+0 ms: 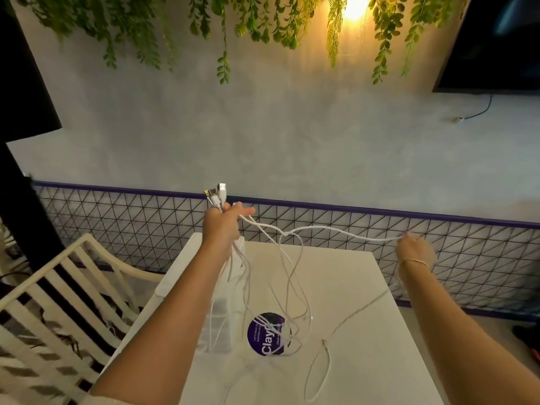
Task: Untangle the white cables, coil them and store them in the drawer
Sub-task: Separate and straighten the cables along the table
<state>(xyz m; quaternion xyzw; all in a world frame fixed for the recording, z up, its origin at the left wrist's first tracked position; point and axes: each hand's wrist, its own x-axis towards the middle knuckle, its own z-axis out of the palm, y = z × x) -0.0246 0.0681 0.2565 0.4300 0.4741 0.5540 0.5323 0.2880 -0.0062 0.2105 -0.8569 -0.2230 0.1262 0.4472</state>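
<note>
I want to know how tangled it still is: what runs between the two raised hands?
In the head view, one white cable strand stretches from the left hand to the right hand, above the white table.

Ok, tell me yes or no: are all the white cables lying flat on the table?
No: the left hand grips the white cables raised above the table, and the right hand pulls one strand sideways.

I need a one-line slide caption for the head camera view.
Left hand grips bunched white cables by their plugs while right hand pulls one strand sideways above white table.
</note>
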